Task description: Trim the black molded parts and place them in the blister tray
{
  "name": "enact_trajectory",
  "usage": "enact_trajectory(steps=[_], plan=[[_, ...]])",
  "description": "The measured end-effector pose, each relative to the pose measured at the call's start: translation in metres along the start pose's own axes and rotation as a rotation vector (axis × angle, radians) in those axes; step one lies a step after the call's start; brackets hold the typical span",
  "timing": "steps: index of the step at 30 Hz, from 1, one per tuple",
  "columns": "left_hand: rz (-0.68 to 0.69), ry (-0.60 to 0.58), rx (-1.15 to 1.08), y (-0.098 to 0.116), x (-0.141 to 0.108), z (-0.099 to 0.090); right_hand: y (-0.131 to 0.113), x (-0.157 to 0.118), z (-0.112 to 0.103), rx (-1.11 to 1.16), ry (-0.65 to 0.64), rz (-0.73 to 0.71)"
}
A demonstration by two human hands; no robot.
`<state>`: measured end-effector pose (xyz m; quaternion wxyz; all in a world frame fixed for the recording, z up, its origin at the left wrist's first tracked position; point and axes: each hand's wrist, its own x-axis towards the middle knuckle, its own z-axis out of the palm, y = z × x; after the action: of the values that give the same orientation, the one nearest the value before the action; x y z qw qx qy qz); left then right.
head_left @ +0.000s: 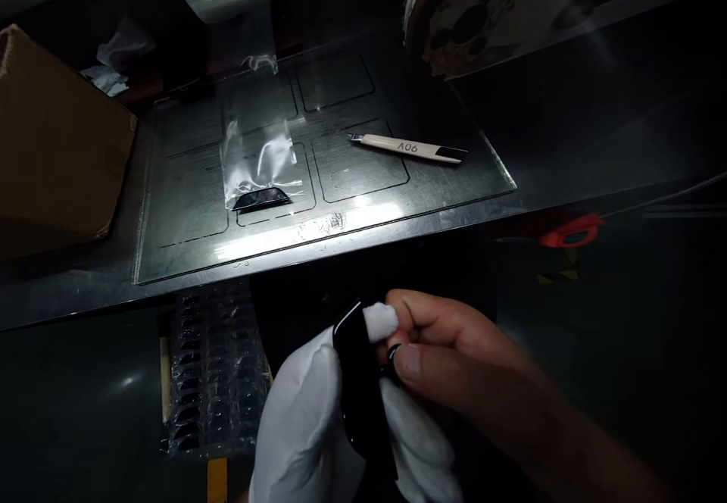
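My left hand (310,420), in a white glove, is closed round a glossy black part (360,389) below the table's front edge. My bare right hand (448,344) is beside the part's upper right edge. Its thumb and fingers pinch a small dark piece (393,353), whose full shape is hidden. A white covering (380,321) wraps one fingertip there, next to the part. On the glass sheet (454,185) lie a clear plastic bag (258,154) with a black part (261,199) at its lower end and a pale craft knife marked A06 (406,147).
A cardboard box (57,139) stands at the left of the metal table (73,291). Red-handled scissors (573,232) are at the right edge. Below the table, a clear tray (216,382) holds several dark parts. A large roll (471,18) is at the upper right.
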<state>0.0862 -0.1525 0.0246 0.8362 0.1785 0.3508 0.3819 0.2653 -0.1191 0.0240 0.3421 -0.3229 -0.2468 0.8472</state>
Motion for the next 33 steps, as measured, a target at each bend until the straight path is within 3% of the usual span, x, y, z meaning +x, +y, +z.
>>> enact_trajectory(steps=[6,14,24,26,29,31,33], plan=[[0.104,-0.041,-0.073,-0.011,0.004,0.003,0.010,0.003,-0.005,0.062,-0.056,-0.036],[0.243,-0.112,-0.037,-0.016,0.008,-0.007,0.011,0.004,-0.009,-0.144,0.008,0.005],[0.266,-0.117,0.008,-0.015,0.007,-0.019,0.015,0.004,-0.008,-0.232,-0.012,-0.048],[0.206,-0.026,0.001,-0.018,0.014,-0.031,0.013,0.005,-0.013,-0.434,0.052,-0.177],[0.103,0.089,-0.131,-0.034,0.027,-0.049,0.012,0.006,-0.032,-0.946,0.092,-0.537],[0.092,0.031,-0.220,-0.045,0.037,-0.057,0.015,0.010,-0.051,-1.224,0.010,-0.751],[0.164,-0.016,-0.234,-0.053,0.045,-0.061,0.021,0.022,-0.069,-1.358,-0.024,-0.915]])
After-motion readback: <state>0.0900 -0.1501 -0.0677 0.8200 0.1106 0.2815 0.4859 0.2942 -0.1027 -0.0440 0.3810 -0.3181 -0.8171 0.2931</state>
